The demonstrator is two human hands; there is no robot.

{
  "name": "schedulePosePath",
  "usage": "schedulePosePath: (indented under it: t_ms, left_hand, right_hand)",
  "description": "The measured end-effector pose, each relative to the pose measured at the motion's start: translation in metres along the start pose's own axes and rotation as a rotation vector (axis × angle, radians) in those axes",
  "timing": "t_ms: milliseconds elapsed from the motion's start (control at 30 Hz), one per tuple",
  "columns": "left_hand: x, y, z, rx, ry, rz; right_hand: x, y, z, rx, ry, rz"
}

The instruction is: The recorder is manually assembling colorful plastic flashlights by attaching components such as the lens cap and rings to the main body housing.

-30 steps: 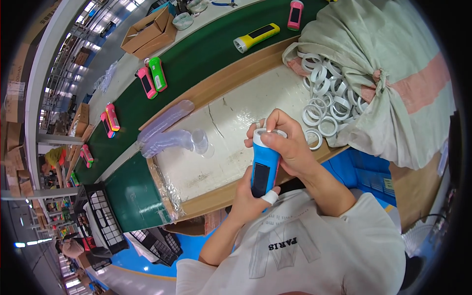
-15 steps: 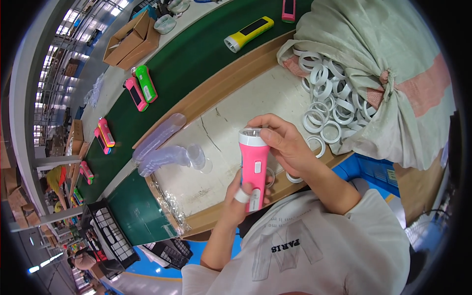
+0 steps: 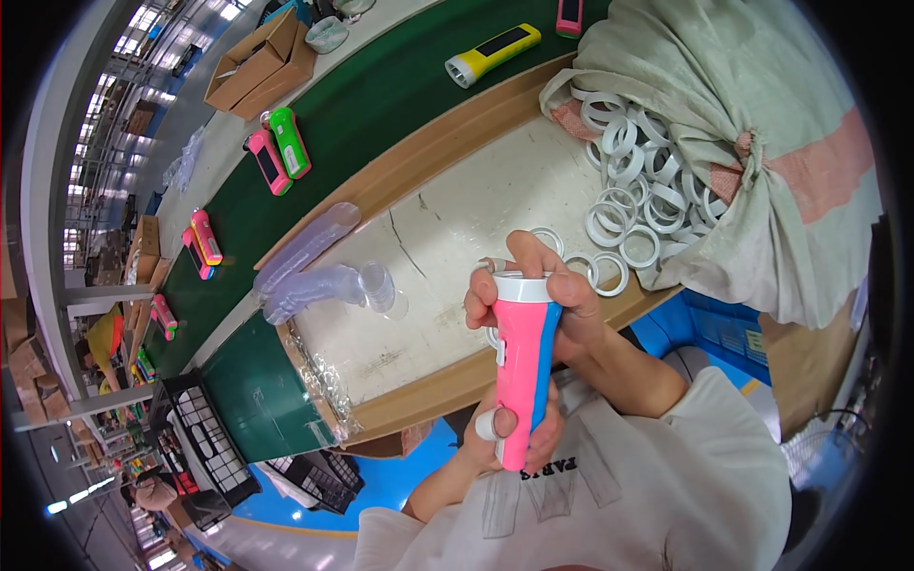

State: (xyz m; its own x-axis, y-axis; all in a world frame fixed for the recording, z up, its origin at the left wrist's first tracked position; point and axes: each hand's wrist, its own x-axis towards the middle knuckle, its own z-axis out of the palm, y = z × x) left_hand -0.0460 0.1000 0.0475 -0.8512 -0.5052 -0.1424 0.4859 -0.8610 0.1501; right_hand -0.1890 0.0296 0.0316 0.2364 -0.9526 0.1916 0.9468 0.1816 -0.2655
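A pink and blue flashlight stands nearly upright in front of my shirt, its white-rimmed head at the top. Low on its body, my left hand is wrapped round the handle. A white band circles the left thumb. My right hand grips the head, fingers bent over the white rim. What the right fingertips touch inside the head is hidden. Several loose white rings lie on the tray just beyond the right hand.
A cardboard-edged tray holds stacked clear plastic cups. White rings spill from a woven sack at right. Beyond, a green conveyor belt carries a yellow flashlight and several others. A blue crate stands at right.
The flashlight has come lower and closer to my body and turned, so its blue side shows. My right fingers have moved over its rim. Flashlights on the belt sit slightly further up.
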Motion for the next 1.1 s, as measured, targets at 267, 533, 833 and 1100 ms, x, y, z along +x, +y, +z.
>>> schedulePosePath:
  t_ms: [267,533,833,1100]
  left_hand:
    - [0.008,0.019,-0.040,1.514,0.508,0.400]
    - [0.011,0.089,-0.039,0.476,0.386,0.142]
    - [0.092,0.216,-0.026,1.793,0.658,0.681]
    - [0.017,0.191,-0.051,2.790,0.712,0.127]
  right_hand:
    - [-0.008,-0.009,0.004,-0.523,0.308,-0.035]
    - [-0.012,-0.040,-0.025,-1.413,0.404,-0.118]
    - [-0.017,-0.038,-0.049,-2.488,0.231,0.164]
    - [-0.006,-0.037,-0.043,-2.267,0.119,-0.035]
